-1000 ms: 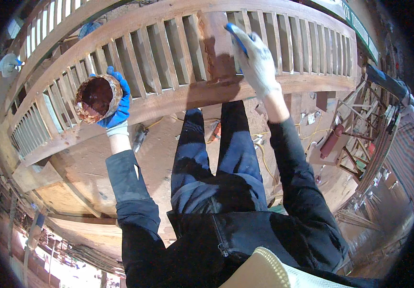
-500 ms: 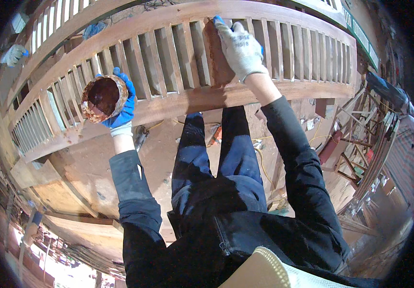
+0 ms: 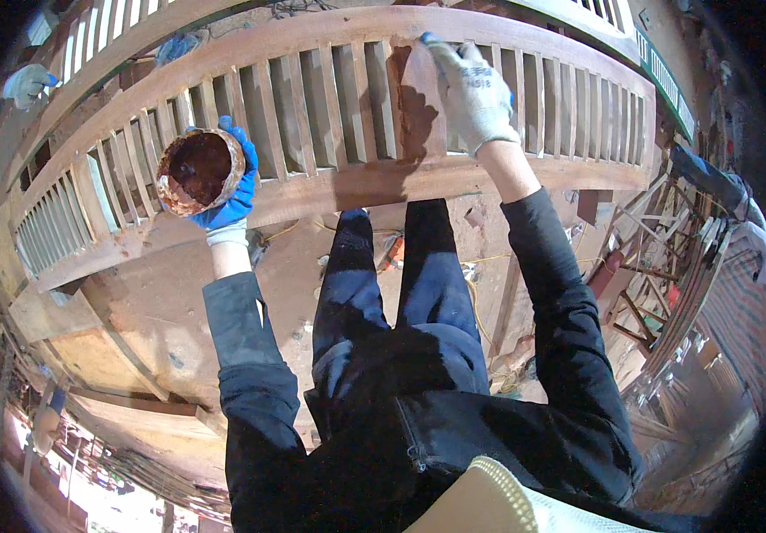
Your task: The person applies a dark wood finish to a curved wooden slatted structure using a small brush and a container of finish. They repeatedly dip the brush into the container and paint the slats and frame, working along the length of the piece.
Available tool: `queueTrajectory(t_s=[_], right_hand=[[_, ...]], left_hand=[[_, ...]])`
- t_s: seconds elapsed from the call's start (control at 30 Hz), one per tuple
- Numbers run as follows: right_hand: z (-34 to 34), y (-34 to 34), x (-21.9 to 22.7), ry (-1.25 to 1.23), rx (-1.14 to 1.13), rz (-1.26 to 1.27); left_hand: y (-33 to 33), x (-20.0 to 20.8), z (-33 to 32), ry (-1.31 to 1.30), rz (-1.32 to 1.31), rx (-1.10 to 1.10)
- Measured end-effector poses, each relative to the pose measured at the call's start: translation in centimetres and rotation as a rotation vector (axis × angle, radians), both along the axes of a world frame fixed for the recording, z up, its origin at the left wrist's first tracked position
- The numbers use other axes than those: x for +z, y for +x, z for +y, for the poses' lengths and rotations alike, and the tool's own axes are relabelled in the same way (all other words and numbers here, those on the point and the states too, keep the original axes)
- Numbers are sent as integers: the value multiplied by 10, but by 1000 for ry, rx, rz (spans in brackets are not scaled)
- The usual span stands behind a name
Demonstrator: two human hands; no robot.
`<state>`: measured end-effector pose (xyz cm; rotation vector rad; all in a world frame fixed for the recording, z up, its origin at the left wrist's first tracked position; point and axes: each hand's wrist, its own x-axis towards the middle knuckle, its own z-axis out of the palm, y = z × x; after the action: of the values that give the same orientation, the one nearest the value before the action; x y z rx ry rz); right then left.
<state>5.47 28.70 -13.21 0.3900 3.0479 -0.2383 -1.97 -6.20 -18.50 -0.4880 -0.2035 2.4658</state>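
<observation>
My left hand [image 3: 239,188], in a blue-palmed glove, is closed around a round, crusted pot [image 3: 172,195] tilted so its reddish-brown paste shows. The pot is above the left part of a long, curved wooden slatted frame [image 3: 289,202]. Over a wide flat slat [image 3: 420,111] near the frame's middle is my right hand [image 3: 482,99], in a pale grey glove with blue on its palm side. Its index finger reaches toward the top rail, with the other fingers partly curled and nothing visible in them. Dark reddish-brown smears mark the slat's left edge; a shadow covers part of it.
A second slatted frame [image 3: 112,44] lies beyond the first. At the far left rests a grey glove [image 3: 29,86] with blue tips; whether a hand fills it, I cannot tell. Boards [image 3: 147,413] lie lower left. Wooden pieces [image 3: 645,311] and a striped sheet [image 3: 738,311] are at right.
My right hand has moved right and slightly nearer, uncovering more of the wide slat. My left hand and the pot have shifted slightly right along the frame.
</observation>
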Motion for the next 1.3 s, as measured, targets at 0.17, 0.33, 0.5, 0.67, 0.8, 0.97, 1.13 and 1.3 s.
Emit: queueTrajectory(t_s=[0.17, 0.33, 0.5, 0.67, 0.8, 0.97, 1.13, 1.3], right_hand=[[-3, 8, -1, 23, 14, -23], [7, 0, -7, 109, -14, 80], [-8, 13, -6, 72, 30, -77], [-2, -5, -9, 30, 39, 13], [-14, 2, -5, 50, 40, -106], [-4, -6, -3, 42, -8, -8], [-8, -1, 8, 2, 30, -119], [40, 4, 2, -846, -291, 59]], left_hand=[[4, 2, 10, 71, -62, -8], [-1, -7, 1, 29, -59, -9], [3, -11, -1, 76, -109, 8], [3, -7, 4, 71, -123, 1], [4, -6, 4, 29, -41, 45], [3, -9, 4, 28, -83, 29], [6, 0, 6, 4, -98, 72], [6, -1, 12, 30, -120, 56]])
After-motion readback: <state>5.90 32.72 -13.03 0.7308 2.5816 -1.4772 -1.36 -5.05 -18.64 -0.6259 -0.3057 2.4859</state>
